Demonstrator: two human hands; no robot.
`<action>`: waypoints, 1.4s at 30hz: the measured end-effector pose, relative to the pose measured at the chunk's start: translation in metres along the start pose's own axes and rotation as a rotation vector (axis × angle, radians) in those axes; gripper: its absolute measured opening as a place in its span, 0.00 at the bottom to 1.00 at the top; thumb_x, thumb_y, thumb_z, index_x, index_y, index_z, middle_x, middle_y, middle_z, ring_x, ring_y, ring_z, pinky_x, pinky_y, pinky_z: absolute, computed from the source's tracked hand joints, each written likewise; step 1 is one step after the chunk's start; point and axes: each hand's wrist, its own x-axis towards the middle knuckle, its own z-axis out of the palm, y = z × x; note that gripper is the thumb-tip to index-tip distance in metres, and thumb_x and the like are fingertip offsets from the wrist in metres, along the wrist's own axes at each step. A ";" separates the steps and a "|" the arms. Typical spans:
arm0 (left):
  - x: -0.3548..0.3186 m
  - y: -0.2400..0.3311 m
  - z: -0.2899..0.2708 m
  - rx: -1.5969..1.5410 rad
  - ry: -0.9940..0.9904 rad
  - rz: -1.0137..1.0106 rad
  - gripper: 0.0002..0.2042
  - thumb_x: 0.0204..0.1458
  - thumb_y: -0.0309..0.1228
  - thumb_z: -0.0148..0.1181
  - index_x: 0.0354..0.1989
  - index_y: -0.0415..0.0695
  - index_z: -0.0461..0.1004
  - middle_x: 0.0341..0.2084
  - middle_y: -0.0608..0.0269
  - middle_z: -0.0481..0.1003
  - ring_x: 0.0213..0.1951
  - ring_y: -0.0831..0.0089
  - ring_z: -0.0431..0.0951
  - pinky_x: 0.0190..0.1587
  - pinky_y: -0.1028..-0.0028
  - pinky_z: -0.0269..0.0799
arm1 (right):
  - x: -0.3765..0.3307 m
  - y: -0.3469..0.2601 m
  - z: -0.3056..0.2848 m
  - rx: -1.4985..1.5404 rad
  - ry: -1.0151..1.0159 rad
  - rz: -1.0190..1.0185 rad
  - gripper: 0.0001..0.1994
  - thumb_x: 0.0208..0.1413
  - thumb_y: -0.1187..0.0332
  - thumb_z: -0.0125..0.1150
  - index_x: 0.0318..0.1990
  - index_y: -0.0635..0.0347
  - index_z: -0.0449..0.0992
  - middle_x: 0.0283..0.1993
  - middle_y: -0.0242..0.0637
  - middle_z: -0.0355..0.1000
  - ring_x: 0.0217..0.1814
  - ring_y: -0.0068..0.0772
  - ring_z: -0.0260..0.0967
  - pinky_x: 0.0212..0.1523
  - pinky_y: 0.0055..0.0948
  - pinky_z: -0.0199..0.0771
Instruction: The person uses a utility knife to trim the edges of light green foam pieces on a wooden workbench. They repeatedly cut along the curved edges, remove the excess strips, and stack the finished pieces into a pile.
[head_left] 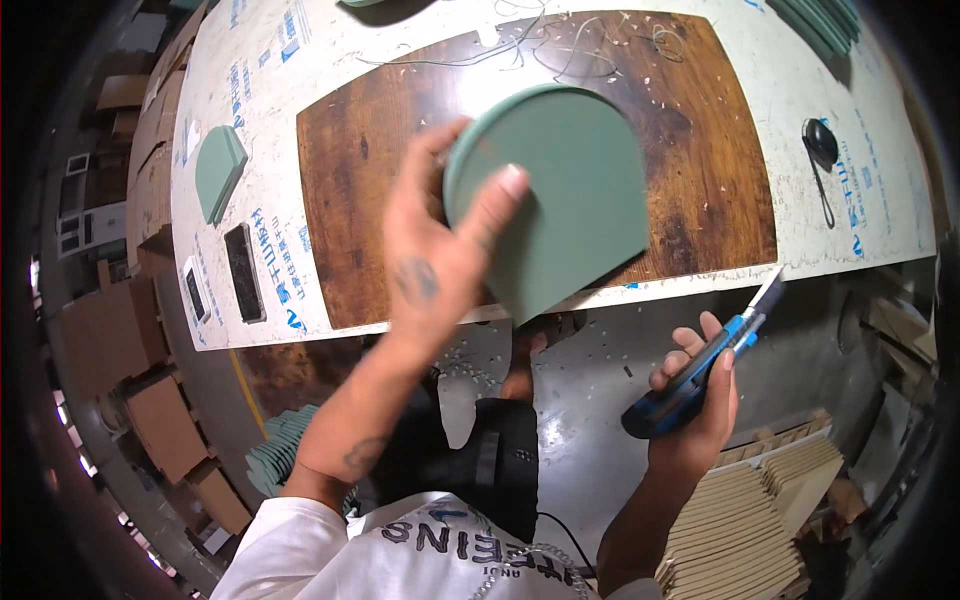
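Observation:
A green board with one rounded end [575, 190] is held up over the brown wood-grain panel [350, 190]. My left hand [445, 230] grips its left edge, thumb on the face and fingers behind. Out past the table's front edge, my right hand [700, 395] is closed round a blue and black utility knife [690, 375]. The knife's bare blade [767, 297] points up and to the right, apart from the board. Some of the board's underside is hidden.
On the white table [270, 90] lie a small stack of green pieces [220, 172], a phone [243, 272], a black mouse-like object [821, 143] and loose trimmings [585, 55]. More green boards [820, 25] lie at the far right. Beige slats [735, 530] and ridged green pieces [280, 450] stand below.

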 end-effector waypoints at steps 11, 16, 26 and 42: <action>0.084 -0.086 -0.008 0.654 0.141 0.362 0.20 0.63 0.43 0.58 0.51 0.38 0.80 0.52 0.44 0.74 0.47 0.54 0.80 0.48 0.60 0.79 | -0.011 0.030 -0.030 -0.295 -0.104 -0.066 0.29 0.72 0.50 0.44 0.70 0.65 0.59 0.49 0.42 0.70 0.36 0.29 0.69 0.36 0.30 0.73; 0.064 -0.103 0.031 0.975 0.157 0.511 0.22 0.63 0.42 0.55 0.57 0.35 0.75 0.53 0.35 0.70 0.57 0.44 0.68 0.58 0.46 0.61 | 0.022 0.035 -0.023 -0.961 -0.193 -0.655 0.22 0.55 0.72 0.71 0.58 0.63 0.77 0.49 0.45 0.74 0.44 0.36 0.72 0.45 0.32 0.75; 0.064 -0.108 0.029 0.944 0.140 0.463 0.25 0.62 0.42 0.56 0.57 0.32 0.73 0.51 0.35 0.70 0.56 0.43 0.64 0.58 0.45 0.58 | 0.021 0.045 -0.027 -1.282 -0.309 -0.810 0.27 0.44 0.70 0.79 0.55 0.50 0.80 0.42 0.41 0.73 0.36 0.41 0.71 0.34 0.34 0.74; 0.071 -0.109 0.021 0.965 0.016 0.570 0.18 0.66 0.35 0.53 0.60 0.41 0.72 0.54 0.46 0.70 0.57 0.50 0.70 0.60 0.52 0.68 | 0.034 0.040 -0.017 -1.312 -0.314 -0.805 0.27 0.47 0.71 0.77 0.58 0.50 0.80 0.43 0.39 0.70 0.37 0.36 0.68 0.33 0.31 0.71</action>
